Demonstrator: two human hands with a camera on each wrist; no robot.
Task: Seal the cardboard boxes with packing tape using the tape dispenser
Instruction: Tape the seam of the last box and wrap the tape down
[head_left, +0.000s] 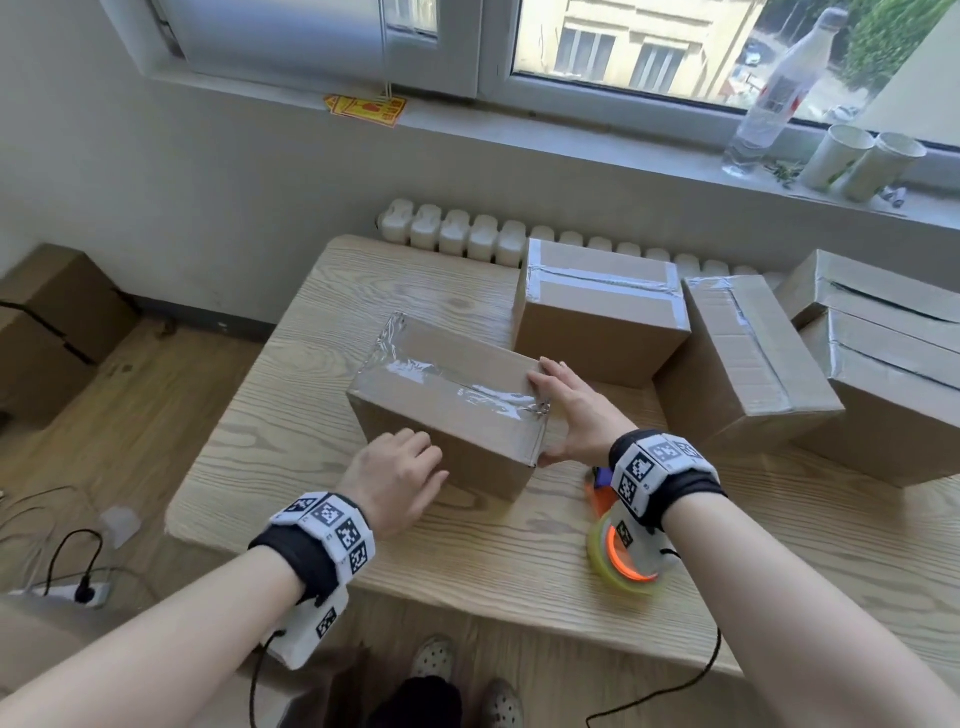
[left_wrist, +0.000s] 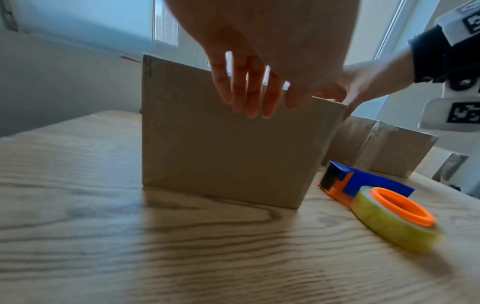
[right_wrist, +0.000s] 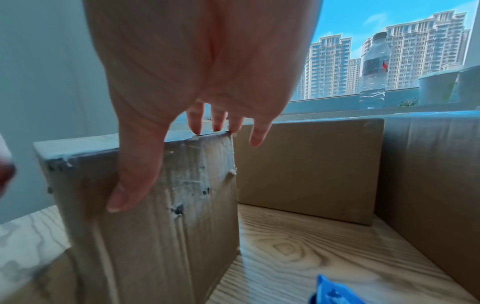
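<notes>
A brown cardboard box (head_left: 447, 400) (left_wrist: 221, 148) (right_wrist: 155, 226) stands mid-table, a strip of clear tape along its top seam. My left hand (head_left: 400, 478) (left_wrist: 249, 98) lies against the box's near side face with straight fingers. My right hand (head_left: 566, 410) (right_wrist: 161, 156) spans the box's right end: its fingertips rest on the top edge and its thumb lies flat on the end face. The blue and orange tape dispenser (head_left: 618, 551) (left_wrist: 376, 201) (right_wrist: 335, 292) lies on the table under my right wrist, held by neither hand.
Taped boxes stand behind and to the right (head_left: 597, 312) (head_left: 743, 364) (head_left: 883, 364). A radiator (head_left: 452, 234) runs behind the wooden table (head_left: 311, 415). A bottle (head_left: 774, 98) and paper cups (head_left: 836, 156) stand on the sill. More boxes (head_left: 47, 327) and a power strip (head_left: 72, 592) are on the floor, left.
</notes>
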